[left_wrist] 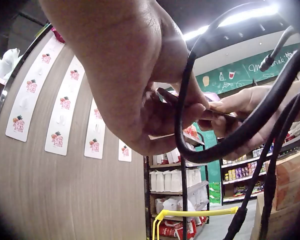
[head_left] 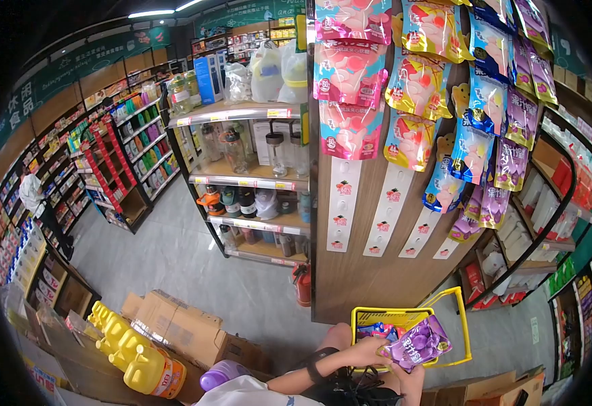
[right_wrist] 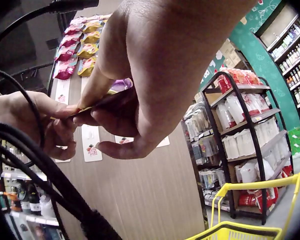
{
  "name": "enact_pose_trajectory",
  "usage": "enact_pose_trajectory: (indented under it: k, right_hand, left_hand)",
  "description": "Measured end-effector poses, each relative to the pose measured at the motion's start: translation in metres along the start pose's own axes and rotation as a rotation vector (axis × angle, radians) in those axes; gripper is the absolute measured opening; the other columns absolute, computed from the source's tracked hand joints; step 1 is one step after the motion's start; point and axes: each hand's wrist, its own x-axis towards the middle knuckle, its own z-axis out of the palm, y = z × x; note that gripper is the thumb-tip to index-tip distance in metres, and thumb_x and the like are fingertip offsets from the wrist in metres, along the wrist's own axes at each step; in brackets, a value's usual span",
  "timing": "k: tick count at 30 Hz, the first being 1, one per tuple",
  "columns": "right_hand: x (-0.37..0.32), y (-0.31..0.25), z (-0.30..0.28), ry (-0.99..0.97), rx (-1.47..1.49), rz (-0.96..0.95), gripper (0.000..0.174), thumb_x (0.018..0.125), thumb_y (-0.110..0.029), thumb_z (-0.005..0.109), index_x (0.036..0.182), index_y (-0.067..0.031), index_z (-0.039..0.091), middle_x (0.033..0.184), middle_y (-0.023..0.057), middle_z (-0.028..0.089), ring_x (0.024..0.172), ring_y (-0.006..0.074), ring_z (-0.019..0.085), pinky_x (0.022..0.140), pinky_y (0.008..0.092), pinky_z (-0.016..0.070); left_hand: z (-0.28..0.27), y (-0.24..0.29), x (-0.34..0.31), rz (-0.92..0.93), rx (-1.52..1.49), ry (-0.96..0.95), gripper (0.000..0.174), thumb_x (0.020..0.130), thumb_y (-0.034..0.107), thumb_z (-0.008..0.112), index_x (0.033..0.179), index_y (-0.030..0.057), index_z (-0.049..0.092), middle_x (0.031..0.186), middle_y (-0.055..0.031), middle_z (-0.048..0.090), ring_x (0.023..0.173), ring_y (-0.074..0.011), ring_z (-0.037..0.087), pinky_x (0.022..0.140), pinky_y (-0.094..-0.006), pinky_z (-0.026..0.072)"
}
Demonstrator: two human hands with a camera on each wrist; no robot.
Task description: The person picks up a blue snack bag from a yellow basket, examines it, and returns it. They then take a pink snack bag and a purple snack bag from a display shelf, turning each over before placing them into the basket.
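Note:
A purple candy pouch with a shiny printed front is held between both hands, tilted over the yellow shopping basket. My left hand pinches one edge of it, and my right hand pinches the edge close by. In the left wrist view the left hand fills the top, with the right hand facing it. From the right wrist, the pouch shows edge-on, mostly hidden behind the right hand. Blue and pink packets lie in the yellow basket.
Ahead, a wooden panel carries strips hung with pink, yellow, blue and purple pouches. Cardboard boxes and yellow jugs stand at left. Right of the panel is a black-framed rack. A fire extinguisher stands beside the panel.

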Motion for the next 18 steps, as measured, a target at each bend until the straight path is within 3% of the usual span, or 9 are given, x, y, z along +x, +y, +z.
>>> enact_pose_trajectory:
  k: [5,6,8,9,10,11,12,15,18]
  right_hand:
    - [0.001,-0.014,0.01,0.029,-0.046,-0.017,0.042,0.071,-0.006,0.075,0.108,0.0023,0.058,0.1,0.0076,0.062,0.086,0.0138,0.058,0.078,0.0294,0.0466]
    - [-0.001,-0.016,0.012,0.048,-0.059,-0.023,0.042,0.071,-0.007,0.075,0.108,0.0021,0.058,0.1,0.0074,0.063,0.086,0.0137,0.058,0.078,0.0293,0.0466]
    - [0.004,-0.004,0.002,-0.012,-0.054,-0.034,0.05,0.072,-0.008,0.075,0.116,0.0017,0.052,0.106,0.0085,0.061,0.094,0.0165,0.059,0.083,0.0312,0.0467]
    - [0.005,0.002,-0.001,-0.023,-0.021,-0.042,0.045,0.074,-0.008,0.073,0.113,0.0019,0.054,0.105,0.0077,0.061,0.094,0.0162,0.058,0.084,0.0306,0.0467]
    - [0.003,-0.009,0.001,-0.057,-0.058,-0.056,0.042,0.075,-0.008,0.072,0.112,0.0016,0.056,0.104,0.0065,0.061,0.094,0.0153,0.058,0.083,0.0307,0.0469]
    - [0.004,0.001,-0.004,-0.044,-0.107,-0.103,0.042,0.073,-0.008,0.073,0.111,0.0011,0.057,0.103,0.005,0.062,0.093,0.0147,0.059,0.082,0.0307,0.0477]
    - [0.0,-0.01,-0.001,-0.005,-0.146,-0.083,0.044,0.072,-0.009,0.074,0.111,0.0007,0.057,0.103,0.0055,0.062,0.091,0.0146,0.06,0.08,0.0304,0.0488]
    - [-0.002,0.004,-0.006,0.094,-0.243,-0.094,0.041,0.069,-0.023,0.078,0.101,-0.0021,0.063,0.084,0.0069,0.067,0.075,0.0152,0.064,0.068,0.0298,0.0498]
    - [-0.002,0.015,-0.01,0.116,-0.354,-0.147,0.043,0.066,-0.033,0.078,0.095,-0.0041,0.066,0.078,0.009,0.068,0.072,0.0185,0.065,0.066,0.0301,0.0491]
  left_hand:
    - [-0.008,0.019,-0.002,-0.054,0.015,-0.018,0.044,0.072,0.032,0.072,0.094,-0.0033,0.058,0.09,-0.0215,0.061,0.082,-0.0332,0.061,0.07,-0.0371,0.0471]
    - [0.003,-0.007,0.002,0.021,0.009,0.037,0.046,0.072,0.033,0.073,0.096,-0.003,0.059,0.092,-0.0218,0.061,0.083,-0.0324,0.061,0.07,-0.0375,0.0471]
    - [0.004,-0.017,0.003,-0.055,0.006,0.003,0.045,0.074,0.033,0.073,0.099,-0.0021,0.059,0.084,-0.0178,0.062,0.08,-0.0246,0.062,0.069,-0.0357,0.0474]
    - [0.0,-0.008,0.0,0.039,-0.017,0.021,0.051,0.077,0.034,0.071,0.115,0.0037,0.057,0.088,-0.0155,0.065,0.077,-0.0197,0.062,0.072,-0.034,0.0483]
    - [-0.026,0.06,-0.001,-0.125,0.295,-0.011,0.05,0.073,0.042,0.071,0.108,0.0089,0.061,0.078,-0.0148,0.064,0.069,-0.0255,0.063,0.064,-0.0361,0.0483]
    - [-0.02,0.044,0.001,0.025,0.322,0.073,0.045,0.069,0.047,0.071,0.096,0.0117,0.066,0.069,-0.0144,0.061,0.061,-0.0298,0.061,0.056,-0.0371,0.0469]
    - [-0.019,0.044,0.002,0.068,0.25,0.095,0.039,0.071,0.043,0.071,0.089,0.0094,0.067,0.066,-0.0144,0.06,0.058,-0.0286,0.061,0.052,-0.0352,0.0459]
    - [-0.016,0.049,0.004,0.026,0.051,0.005,0.034,0.077,0.031,0.071,0.092,0.0013,0.066,0.056,-0.0105,0.06,0.047,-0.0165,0.061,0.047,-0.0282,0.0479]
    - [-0.012,0.044,0.004,0.086,0.06,-0.029,0.028,0.08,0.022,0.068,0.092,-0.0029,0.065,0.058,-0.0097,0.063,0.048,-0.0149,0.063,0.047,-0.027,0.0505]
